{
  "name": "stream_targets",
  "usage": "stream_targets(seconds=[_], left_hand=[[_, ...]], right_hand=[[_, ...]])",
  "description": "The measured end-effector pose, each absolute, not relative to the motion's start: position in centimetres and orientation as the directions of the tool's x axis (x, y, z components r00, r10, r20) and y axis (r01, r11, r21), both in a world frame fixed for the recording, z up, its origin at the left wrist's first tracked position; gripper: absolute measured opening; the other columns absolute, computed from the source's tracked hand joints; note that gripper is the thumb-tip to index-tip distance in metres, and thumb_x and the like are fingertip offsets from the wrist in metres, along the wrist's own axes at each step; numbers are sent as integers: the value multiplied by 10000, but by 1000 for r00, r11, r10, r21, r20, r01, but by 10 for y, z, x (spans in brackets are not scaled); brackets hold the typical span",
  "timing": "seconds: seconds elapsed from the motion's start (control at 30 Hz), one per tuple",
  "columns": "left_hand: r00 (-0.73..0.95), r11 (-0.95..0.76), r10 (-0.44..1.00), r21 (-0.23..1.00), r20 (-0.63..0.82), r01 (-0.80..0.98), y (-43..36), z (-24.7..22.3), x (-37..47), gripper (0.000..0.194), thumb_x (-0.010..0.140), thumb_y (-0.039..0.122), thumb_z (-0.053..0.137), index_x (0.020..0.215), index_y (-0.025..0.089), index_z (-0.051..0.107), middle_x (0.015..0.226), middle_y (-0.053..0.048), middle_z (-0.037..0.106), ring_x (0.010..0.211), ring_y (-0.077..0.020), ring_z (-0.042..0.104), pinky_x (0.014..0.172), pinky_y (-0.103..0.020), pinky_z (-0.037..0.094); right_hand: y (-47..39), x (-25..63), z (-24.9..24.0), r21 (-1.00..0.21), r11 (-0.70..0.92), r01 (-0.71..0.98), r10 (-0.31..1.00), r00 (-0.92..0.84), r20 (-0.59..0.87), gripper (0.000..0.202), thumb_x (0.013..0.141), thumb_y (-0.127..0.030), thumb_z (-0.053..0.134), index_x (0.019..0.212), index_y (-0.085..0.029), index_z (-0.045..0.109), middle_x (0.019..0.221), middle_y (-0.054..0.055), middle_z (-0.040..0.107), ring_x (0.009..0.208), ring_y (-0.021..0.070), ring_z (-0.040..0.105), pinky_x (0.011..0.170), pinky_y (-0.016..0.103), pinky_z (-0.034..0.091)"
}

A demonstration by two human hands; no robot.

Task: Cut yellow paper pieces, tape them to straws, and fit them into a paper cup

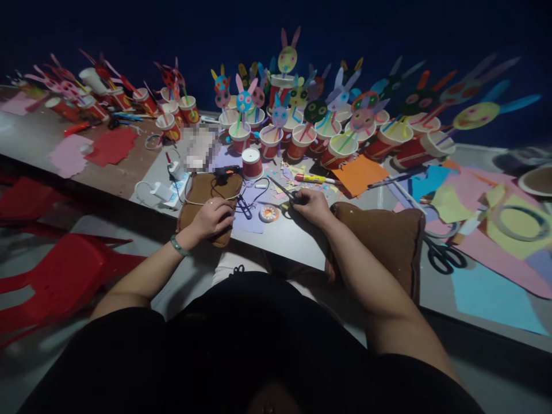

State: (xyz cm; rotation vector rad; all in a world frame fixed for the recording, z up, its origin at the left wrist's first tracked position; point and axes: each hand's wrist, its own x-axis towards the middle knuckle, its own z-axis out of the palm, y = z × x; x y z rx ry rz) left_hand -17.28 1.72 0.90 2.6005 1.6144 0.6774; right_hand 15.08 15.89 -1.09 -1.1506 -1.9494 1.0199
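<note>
My right hand (314, 208) is closed around the handles of a pair of scissors (281, 188), whose blades point away and to the left over the table. My left hand (213, 218) rests on a brown cushion (190, 217) at the table edge, its fingers loosely bent and nothing visible in them. Between my hands lie a small round roll (268, 214) with an orange centre and a looped black cord (245, 207). Just beyond, a red and white paper cup (252, 165) stands upside down. Paper scraps (280, 175) are strewn near the scissors' tip.
Paper cups with paper rabbit heads (245, 102) crowd the back of the table. Another brown cushion (382, 241) lies under my right forearm. To the right are coloured sheets (495, 293) and black-handled scissors (446, 256); to the left, a power strip (176, 192) and red chairs (73, 270).
</note>
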Motion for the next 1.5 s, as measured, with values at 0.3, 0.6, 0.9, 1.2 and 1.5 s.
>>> stream_targets(seconds=[0.3, 0.6, 0.9, 1.2, 1.5], left_hand=[[474, -546, 830, 252, 294, 799, 104, 27, -90, 386, 1010, 402, 403, 817, 172, 646, 840, -110, 654, 777, -201, 594, 680, -324, 417], [371, -399, 915, 508, 161, 764, 161, 56, -10, 215, 928, 267, 500, 986, 123, 649, 927, -149, 687, 833, -243, 623, 732, -342, 424], [421, -319, 903, 524, -86, 790, 168, 57, -3, 255, 839, 152, 527, 1045, 104, 669, 1010, -199, 722, 906, -283, 679, 737, -363, 463], [243, 89, 963, 990, -114, 112, 179, 47, -9, 224, 835, 290, 669, 960, 159, 537, 727, 27, 590, 633, -101, 561, 622, -241, 433], [163, 70, 986, 962, -27, -265, 183, 24, -2, 283, 869, 389, 678, 840, 168, 503, 610, 75, 527, 473, -43, 450, 489, -211, 338]], right_hand=[[165, 155, -5, -985, 144, 95, 969, -217, 121, 281, 579, -322, 780, 605, -212, 523, 645, -12, 604, 618, 138, 522, 608, 291, 440], [182, 165, -4, -966, 259, 16, 936, 242, 255, 278, 577, -311, 792, 643, -208, 543, 703, -18, 646, 664, 142, 601, 701, 325, 528], [208, 144, 29, -966, 252, -62, 894, 397, 208, 295, 574, -308, 802, 630, -215, 528, 623, -40, 545, 597, 134, 557, 676, 333, 539], [203, 144, 3, -967, 231, -108, 968, 126, 217, 386, 561, -378, 904, 674, -202, 580, 721, -28, 626, 669, 123, 590, 650, 277, 505], [198, 149, 7, -981, 109, -159, 994, 4, 110, 434, 499, -346, 942, 632, -197, 557, 728, -21, 638, 627, 110, 556, 589, 263, 486]])
